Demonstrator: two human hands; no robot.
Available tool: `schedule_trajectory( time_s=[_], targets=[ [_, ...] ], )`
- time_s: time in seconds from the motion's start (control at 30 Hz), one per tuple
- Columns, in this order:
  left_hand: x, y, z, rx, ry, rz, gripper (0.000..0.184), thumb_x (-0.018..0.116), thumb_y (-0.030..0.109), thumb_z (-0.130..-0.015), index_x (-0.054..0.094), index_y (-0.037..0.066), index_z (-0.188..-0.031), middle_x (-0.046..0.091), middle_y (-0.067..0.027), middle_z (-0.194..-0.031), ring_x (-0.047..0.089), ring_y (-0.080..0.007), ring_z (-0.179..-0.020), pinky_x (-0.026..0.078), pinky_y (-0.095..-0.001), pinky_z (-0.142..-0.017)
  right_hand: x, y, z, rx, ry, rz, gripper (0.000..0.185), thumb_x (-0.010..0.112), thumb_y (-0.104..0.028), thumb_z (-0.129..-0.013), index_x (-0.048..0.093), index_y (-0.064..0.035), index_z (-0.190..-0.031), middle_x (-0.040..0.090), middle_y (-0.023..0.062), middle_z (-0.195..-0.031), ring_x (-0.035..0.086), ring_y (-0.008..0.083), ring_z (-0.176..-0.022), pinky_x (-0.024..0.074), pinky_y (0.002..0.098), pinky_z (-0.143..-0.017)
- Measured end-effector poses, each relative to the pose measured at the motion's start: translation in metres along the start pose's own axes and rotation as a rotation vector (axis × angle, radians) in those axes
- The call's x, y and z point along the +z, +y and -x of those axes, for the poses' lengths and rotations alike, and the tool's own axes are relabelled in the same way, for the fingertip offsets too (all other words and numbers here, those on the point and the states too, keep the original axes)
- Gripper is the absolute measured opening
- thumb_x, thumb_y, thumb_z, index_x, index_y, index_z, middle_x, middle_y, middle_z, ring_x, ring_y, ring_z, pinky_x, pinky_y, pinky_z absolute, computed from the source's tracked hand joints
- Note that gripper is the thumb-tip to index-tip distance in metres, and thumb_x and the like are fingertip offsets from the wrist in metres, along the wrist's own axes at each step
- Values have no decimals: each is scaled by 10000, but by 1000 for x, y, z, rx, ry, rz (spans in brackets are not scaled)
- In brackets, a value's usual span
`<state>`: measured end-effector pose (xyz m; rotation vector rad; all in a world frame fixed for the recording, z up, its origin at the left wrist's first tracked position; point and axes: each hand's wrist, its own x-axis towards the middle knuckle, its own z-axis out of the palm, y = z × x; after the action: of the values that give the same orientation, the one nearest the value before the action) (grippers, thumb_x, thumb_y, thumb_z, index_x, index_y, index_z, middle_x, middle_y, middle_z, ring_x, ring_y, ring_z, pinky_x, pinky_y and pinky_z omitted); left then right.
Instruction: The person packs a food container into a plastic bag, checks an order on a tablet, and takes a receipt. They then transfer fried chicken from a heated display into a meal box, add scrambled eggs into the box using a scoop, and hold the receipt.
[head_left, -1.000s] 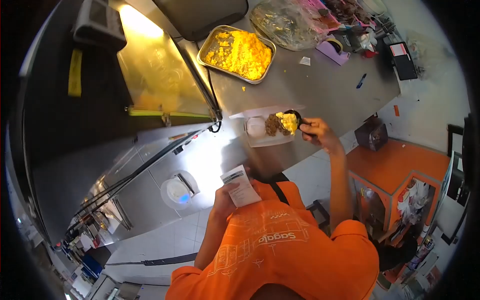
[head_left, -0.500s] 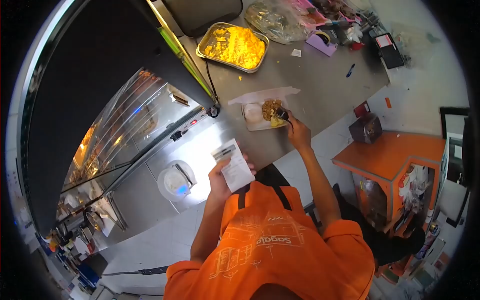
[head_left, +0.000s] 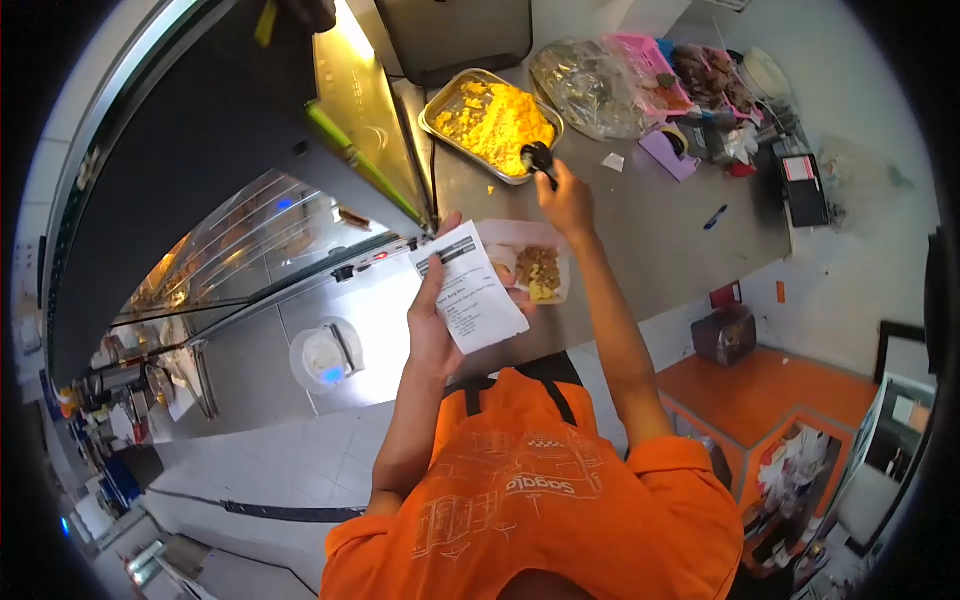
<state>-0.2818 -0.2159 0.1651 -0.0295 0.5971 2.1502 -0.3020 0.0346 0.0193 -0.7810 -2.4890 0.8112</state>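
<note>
My left hand [head_left: 432, 318] is closed on a printed paper slip [head_left: 478, 305], thumb on its front and fingers mostly behind it. The slip partly covers an open white food box [head_left: 558, 262], which holds a pale mound, brown minced food and some yellow bits. My right hand [head_left: 567, 205] grips a black spoon [head_left: 538, 158] whose head is at the near right edge of a metal tray [head_left: 430, 118]. Crumbled yellow food, like scrambled egg, [head_left: 500, 115] is heaped in that tray.
A glass-fronted display case [head_left: 240, 250] stands on the left. A white plate with a utensil [head_left: 312, 368] lies below it. Along the back are a clear plastic bag [head_left: 590, 85], a pink basket [head_left: 655, 75] and a purple tape dispenser [head_left: 668, 152]. A pen [head_left: 715, 217] lies on the right.
My right hand has moved up from the food box to the egg tray with the spoon. My left hand has raised the slip, which now overlaps the box. The camera view has shifted.
</note>
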Motion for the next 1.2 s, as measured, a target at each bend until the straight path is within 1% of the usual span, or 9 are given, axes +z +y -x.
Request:
schedule_trajectory(
  time_s=[0.1,0.2,0.4,0.53,0.73,0.8,0.9,1.0,1.2],
  targets=[
    [23,-8,-40,75,-24,23,613,369,528,-971,182,282,-1500,593,-218,-975,642,-432,-907,528,-589,-811,14,35,-69,-37,-117,-21,344,621,-273,-876,619,-44,-1133,700,156,-841,687,298,-749,526,385,-685],
    [39,-13,-75,144,-18,59,632,385,545,-960,208,255,-1492,597,-231,-1009,642,-439,-927,508,-615,-833,-15,99,-131,-36,219,-187,151,609,-177,-835,703,-74,-894,697,146,-817,681,318,-792,519,408,-687],
    [56,-34,-111,232,12,191,629,355,550,-960,243,218,-1483,553,-270,-1032,623,-493,-894,498,-639,-795,38,241,-233,-175,-62,50,176,561,-146,-841,692,-80,-938,679,184,-886,656,363,-826,501,429,-740],
    [62,-44,-118,252,24,232,643,315,568,-961,231,218,-1494,549,-273,-1114,614,-501,-913,465,-632,-828,73,249,-246,-475,-89,62,256,527,-165,-853,692,-94,-1035,656,231,-1009,641,407,-880,500,474,-766],
    [69,-48,-121,302,71,146,694,293,635,-937,217,217,-1485,584,-255,-1067,631,-479,-932,517,-628,-793,61,223,-267,-178,-235,512,231,551,-168,-814,665,-45,-974,670,242,-900,637,434,-838,493,537,-696],
    [73,-51,-121,311,109,147,680,294,624,-943,242,205,-1476,588,-249,-1042,637,-477,-913,521,-619,-788,93,260,-292,-761,-79,161,244,557,-170,-806,671,-45,-982,667,245,-915,632,429,-901,506,515,-755],
    [75,-55,-121,344,119,142,655,303,605,-950,271,200,-1464,593,-244,-1029,641,-476,-894,524,-609,-779,86,256,-291,-356,-475,266,273,583,-182,-805,652,-64,-1042,645,257,-998,608,412,-997,496,484,-822],
    [75,-56,-119,350,124,130,663,327,571,-955,280,143,-1459,563,-256,-1044,630,-470,-875,481,-633,-813,72,254,-267,-622,160,292,282,609,-217,-821,642,-90,-1070,646,237,-998,605,395,-998,486,471,-802],
    [80,-59,-115,336,168,97,646,322,583,-956,314,146,-1432,601,-231,-1019,649,-455,-879,530,-591,-775,63,261,-262,-342,-215,286,168,608,-207,-815,652,-149,-965,682,121,-924,639,351,-912,494,461,-738]
  ],
)
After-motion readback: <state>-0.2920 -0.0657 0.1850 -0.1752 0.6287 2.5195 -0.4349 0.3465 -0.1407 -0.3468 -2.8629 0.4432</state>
